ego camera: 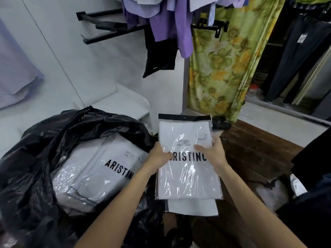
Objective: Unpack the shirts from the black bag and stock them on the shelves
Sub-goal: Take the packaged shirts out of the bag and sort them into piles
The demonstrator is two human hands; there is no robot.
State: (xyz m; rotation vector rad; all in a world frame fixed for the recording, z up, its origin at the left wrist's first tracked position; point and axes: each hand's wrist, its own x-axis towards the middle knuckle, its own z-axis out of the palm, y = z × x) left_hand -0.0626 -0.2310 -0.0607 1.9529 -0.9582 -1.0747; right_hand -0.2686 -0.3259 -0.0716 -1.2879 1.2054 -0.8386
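Note:
A white shirt packed in clear plastic (186,176), printed ARISTINO, is held flat in front of me. My left hand (158,155) grips its left edge and my right hand (214,154) grips its right edge, thumbs on top. A second packed shirt (192,207) sticks out beneath it. The black bag (35,158) lies open at the left, with more packed white shirts (100,174) inside.
A low white shelf (123,102) stands behind the bag against the white wall. Black wall brackets (107,33) and hanging purple shirts (166,20) are above. A green floral curtain (225,68) hangs right of centre, dark trousers (293,59) further right. Brown wooden floor (254,151) lies beneath.

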